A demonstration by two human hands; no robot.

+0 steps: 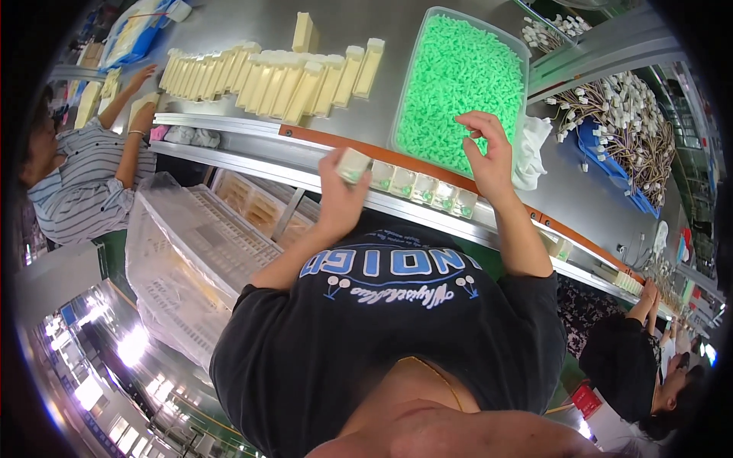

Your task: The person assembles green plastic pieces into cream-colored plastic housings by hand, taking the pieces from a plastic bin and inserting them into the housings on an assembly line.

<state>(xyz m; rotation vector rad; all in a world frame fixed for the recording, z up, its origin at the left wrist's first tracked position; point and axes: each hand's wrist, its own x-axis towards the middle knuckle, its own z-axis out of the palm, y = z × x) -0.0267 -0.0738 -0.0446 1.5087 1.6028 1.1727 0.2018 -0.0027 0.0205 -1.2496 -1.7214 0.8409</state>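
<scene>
My left hand (340, 200) is closed around a cream rectangular housing (353, 164), at the left end of a row of open-ended housings (416, 185). Small green bits show inside the housings of that row, which stands along the bench's near edge. Over the near right part of a clear plastic bin (395, 131), my right hand (491, 153) is raised with fingers curled and the thumb apart from them. I see nothing between its fingertips. Small green plastic pieces (458, 76) fill the bin.
Many cream housings (294, 84) stand in rows at the far left. A white cloth (532, 153) lies right of the bin, and bundled wires with white connectors (618, 122) lie beyond. Co-workers sit at the left (84, 183) and right (622, 355). A plastic-covered crate stack (191, 259) stands at my left.
</scene>
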